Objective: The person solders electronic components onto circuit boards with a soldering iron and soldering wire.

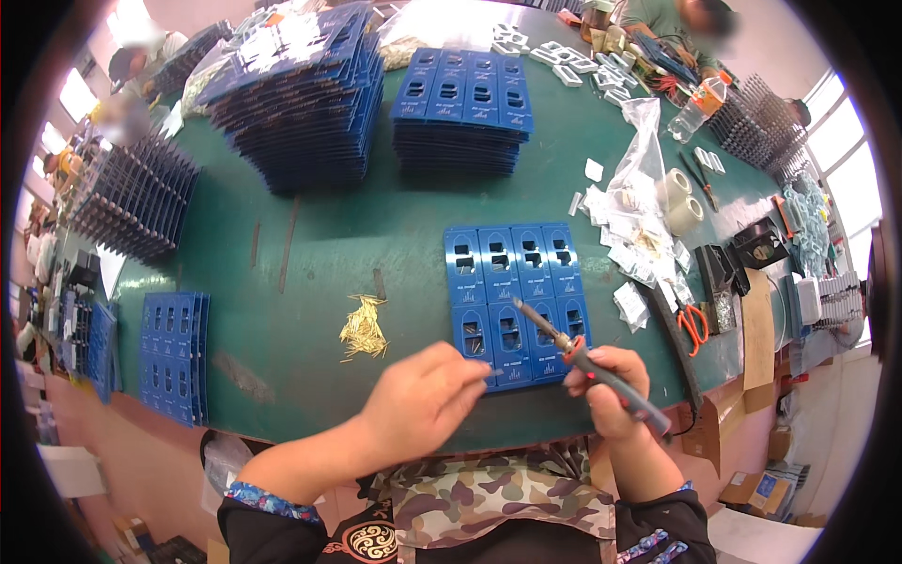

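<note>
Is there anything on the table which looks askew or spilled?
The tall blue stack looks askew: its layers jut out unevenly, unlike the neater, shorter stack beside it. The gold pins lie in a loose heap, perhaps deliberately.

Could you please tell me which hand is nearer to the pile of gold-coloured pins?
Left. The left hand is just below and right of the pile of pins; the right hand, gripping a soldering iron, is much farther right.

A panel lies by the bench's near edge, a pile of pins on its left. The near left corner bears a first stack; toward the far edge stand a second stack and, to its right, a third stack. Tape rolls lie toward the right edge.
</note>
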### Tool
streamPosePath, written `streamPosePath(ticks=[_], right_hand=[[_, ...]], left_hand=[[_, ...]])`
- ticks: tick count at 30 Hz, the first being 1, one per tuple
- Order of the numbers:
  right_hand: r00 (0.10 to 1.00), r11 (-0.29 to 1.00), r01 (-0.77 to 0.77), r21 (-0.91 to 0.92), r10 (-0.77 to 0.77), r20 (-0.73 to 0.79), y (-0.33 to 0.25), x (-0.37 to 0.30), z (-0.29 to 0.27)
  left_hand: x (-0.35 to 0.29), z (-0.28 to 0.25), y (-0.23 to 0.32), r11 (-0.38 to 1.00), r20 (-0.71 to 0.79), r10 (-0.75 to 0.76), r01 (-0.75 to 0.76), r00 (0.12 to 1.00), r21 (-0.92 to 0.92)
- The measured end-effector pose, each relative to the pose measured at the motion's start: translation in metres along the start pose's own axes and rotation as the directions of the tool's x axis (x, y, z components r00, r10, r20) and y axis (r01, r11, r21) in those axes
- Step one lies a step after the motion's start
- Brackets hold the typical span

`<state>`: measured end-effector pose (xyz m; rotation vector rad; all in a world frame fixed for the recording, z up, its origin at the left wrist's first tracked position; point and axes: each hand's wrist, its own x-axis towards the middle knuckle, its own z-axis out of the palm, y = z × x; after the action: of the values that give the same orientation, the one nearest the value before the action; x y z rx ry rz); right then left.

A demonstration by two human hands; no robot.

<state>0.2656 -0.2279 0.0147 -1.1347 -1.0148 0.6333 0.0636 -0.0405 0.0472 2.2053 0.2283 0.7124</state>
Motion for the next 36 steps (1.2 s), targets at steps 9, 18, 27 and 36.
streamPosePath(ticks=[9,18,27,36], right_hand=[[0.995,0.989,0.074,-0.126,-0.065,0.076,-0.007,0.0,0.019],[0.952,0.997,-0.037,-0.074,0.013,-0.305,-0.01,0.004,-0.033],[0.91,0.999,-0.035,0.041,0.049,-0.412,0.005,-0.008,0.003],[0.933,0.991,-0.062,0.12,0.1,-0.346,-0.005,-0.038,0.007]], left_hand=[[0.005,0.045,0.035,0.965,0.06,-0.033,0.047,0.998,-0.259],[0.081,0.028,0.004,0.979,0.067,0.026,-0.038,0.997,0.198],[0.13,0.036,-0.069,0.911,0.079,-0.16,0.117,0.984,0.395],[0.103,0.035,-0.054,0.924,0.069,-0.196,0.16,0.978,0.348]])
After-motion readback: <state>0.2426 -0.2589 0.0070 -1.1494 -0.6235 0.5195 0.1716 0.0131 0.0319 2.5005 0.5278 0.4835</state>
